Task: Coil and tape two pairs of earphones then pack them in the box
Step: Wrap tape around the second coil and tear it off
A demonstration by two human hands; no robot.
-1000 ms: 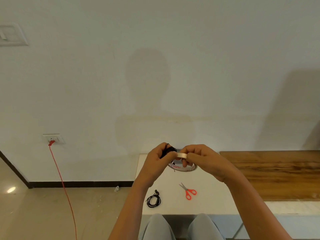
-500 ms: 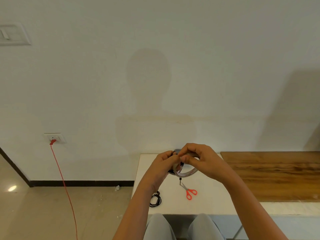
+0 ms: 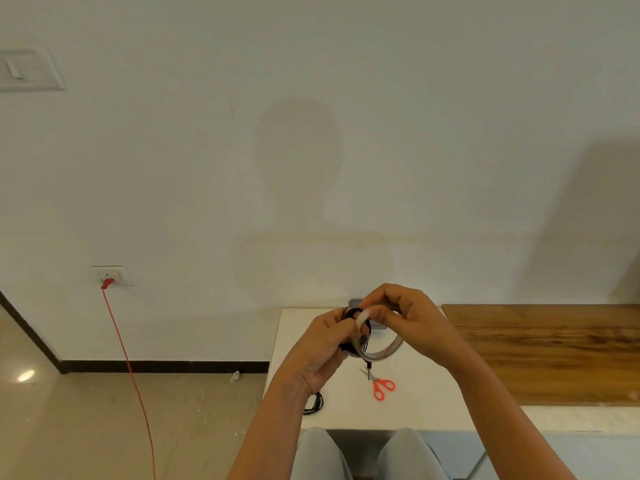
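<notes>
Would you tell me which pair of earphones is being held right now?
The raised pair gripped by the left hand, with the right hand pinching tape against it; the other pair lies loose on the white table beside the left wrist.

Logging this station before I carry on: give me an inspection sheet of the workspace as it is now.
Surface: white table, wooden top adjoining on the right.
Job's things: coiled earphones and tape roll in hand; second earphones and scissors on table; grey box behind hands, mostly hidden.
Clutter: scraps on floor.
Grippers: left hand grips the coil; right hand pinches the tape roll.
Cables: red cable from wall socket to floor.
Surroundings: wall switch.
</notes>
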